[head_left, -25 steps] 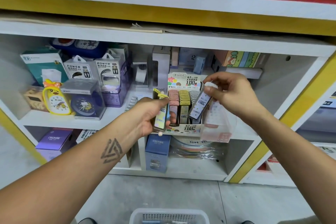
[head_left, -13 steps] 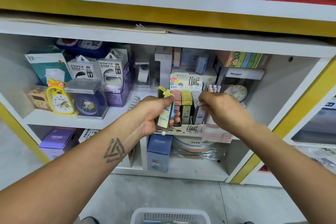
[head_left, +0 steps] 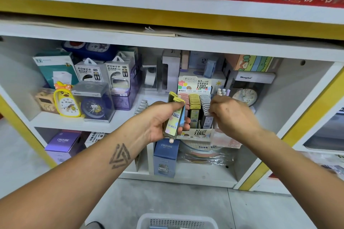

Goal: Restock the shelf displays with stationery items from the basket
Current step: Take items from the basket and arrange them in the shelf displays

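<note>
Yellow lead cases fill the left hand; right hand pinches grey cases in the display box.

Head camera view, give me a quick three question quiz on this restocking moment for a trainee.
1. True or false: the left hand grips a small stack of lead-refill cases.
2. Which row of the display box does the right hand reach: A pink, B yellow, C grey?
3. Fill in: the white ____ sits on the floor at the bottom edge of the view.

Key: 1 true. 2 C, the grey row. 3 basket.
</note>
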Available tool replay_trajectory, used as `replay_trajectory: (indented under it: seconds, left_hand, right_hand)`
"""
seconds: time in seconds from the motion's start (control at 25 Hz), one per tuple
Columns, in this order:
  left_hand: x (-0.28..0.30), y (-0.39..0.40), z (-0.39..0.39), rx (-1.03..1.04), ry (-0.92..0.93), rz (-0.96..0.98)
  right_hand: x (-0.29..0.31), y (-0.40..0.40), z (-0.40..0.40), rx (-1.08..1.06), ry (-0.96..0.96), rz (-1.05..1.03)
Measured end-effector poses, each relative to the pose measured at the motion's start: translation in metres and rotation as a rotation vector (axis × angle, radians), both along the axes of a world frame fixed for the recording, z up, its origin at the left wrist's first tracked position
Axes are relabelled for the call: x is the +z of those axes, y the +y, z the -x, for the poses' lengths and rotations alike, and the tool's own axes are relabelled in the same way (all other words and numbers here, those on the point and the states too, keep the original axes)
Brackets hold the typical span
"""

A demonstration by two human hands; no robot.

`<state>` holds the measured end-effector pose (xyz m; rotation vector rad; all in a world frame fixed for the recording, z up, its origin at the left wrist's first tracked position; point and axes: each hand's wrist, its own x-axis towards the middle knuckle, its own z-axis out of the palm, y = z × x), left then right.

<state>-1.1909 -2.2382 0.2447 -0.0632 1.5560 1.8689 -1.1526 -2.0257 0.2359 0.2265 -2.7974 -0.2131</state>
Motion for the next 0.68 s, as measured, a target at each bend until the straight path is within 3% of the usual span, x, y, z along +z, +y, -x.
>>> replay_trajectory:
  seconds: [0.12,0.36,0.48,0.56,0.68]
  left_hand:
    - [0.003,-0.003,0.0,-0.029,-0.065,-0.065]
    - [0.004,-0.008,-0.001,-0.049,-0.081,-0.098]
    - [0.003,-0.008,-0.002,-0.053,-0.05,-0.089]
    - [0.003,-0.008,-0.002,-0.056,0.005,-0.089]
    - [0.002,-0.007,-0.004,-0.033,0.073,-0.091]
  right_hand:
    - [0.001,-0.001,-0.001,0.009,-0.018,-0.001]
    - [0.021,0.008,0.001,-0.035,0.179,0.357]
    - [0.021,0.002,0.002,-0.028,0.141,0.439]
    - [0.022,-0.006,0.004,-0.013,0.078,0.66]
    - [0.025,-0.025,0.005,0.002,-0.162,1.259]
